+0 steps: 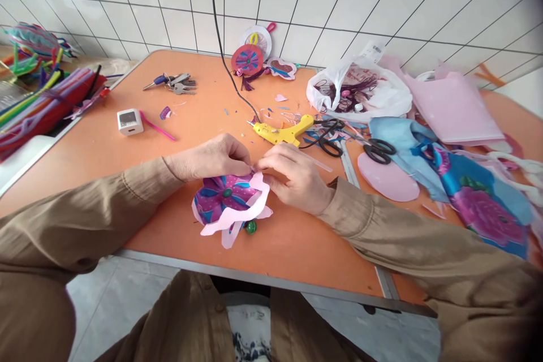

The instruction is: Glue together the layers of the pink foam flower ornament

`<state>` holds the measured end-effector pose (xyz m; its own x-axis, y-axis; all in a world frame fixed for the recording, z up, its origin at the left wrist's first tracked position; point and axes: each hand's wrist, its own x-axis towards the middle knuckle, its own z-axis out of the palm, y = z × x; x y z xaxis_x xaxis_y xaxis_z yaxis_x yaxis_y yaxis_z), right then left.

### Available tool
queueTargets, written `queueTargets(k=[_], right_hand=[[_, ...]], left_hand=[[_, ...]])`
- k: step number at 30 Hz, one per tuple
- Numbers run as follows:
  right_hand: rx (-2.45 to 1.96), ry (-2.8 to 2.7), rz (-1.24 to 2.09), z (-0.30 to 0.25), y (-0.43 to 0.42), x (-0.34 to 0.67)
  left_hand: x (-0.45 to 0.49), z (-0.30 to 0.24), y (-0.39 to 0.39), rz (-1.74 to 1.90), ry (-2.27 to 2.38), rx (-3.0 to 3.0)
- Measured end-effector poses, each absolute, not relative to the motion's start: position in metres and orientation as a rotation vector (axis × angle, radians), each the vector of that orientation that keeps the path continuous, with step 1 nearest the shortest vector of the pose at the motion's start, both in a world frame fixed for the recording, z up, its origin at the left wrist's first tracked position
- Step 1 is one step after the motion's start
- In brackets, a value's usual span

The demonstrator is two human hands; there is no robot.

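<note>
Table [165, 209]: is carrying the lot, gun [282, 132] incl.
Pink sheet [456, 107]: is lying far right of gun, prob. parked clear of the hands.
Bag [392, 96]: is sitting behind gun, to its right; mouth's gaping, so tassels [356, 93] are showing.
Left hand [212, 157]: is working left of gun, nearer the person; thumb + fingers are pinching flower [212, 201] at its top edge, prob. to steady it.
Right hand [292, 178]: is meeting the left's tips at that edge, just below gun; fingers are curling, can't say if they're gripping anything.
Flower: purple/blue w/ pink border, is sitting nearer the person than gun, slightly left; edge is facing the fingers, prob. for access.
Gun: is lying on its side, nozzle pointing left, prob. for quick reach.
Scissors [379, 151]: are resting right of gun, blades pointing its way.
Keys [181, 85]: are lying left of & beyond gun, off the work spot.
Charger [129, 123]: is sitting left of gun, likewise aside.
Green ball [251, 227]: is showing by flower's lower edge, below gun; can't say if attached.
</note>
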<state>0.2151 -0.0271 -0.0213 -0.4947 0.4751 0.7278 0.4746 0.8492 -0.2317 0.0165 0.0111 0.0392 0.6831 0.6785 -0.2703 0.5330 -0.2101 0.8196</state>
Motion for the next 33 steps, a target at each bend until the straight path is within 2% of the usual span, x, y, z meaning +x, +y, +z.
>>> queueTargets(k=[8,20,33], right_hand=[[-0.638,-2.228,-0.096,-0.0207,-0.0276,0.2147],[-0.677,-2.305,-0.541,-0.0186,-0.0307,0.2142],[-0.766,-2.168,-0.113,-0.0227,-0.0273,0.2159]], left_hand=[[0.0146,0.0345,0.0119,0.131,0.929,1.869],[0.0192,0.036,0.0105,0.21,1.056,1.8],[0.0191,0.0381,0.0081,0.341,1.0,1.962]])
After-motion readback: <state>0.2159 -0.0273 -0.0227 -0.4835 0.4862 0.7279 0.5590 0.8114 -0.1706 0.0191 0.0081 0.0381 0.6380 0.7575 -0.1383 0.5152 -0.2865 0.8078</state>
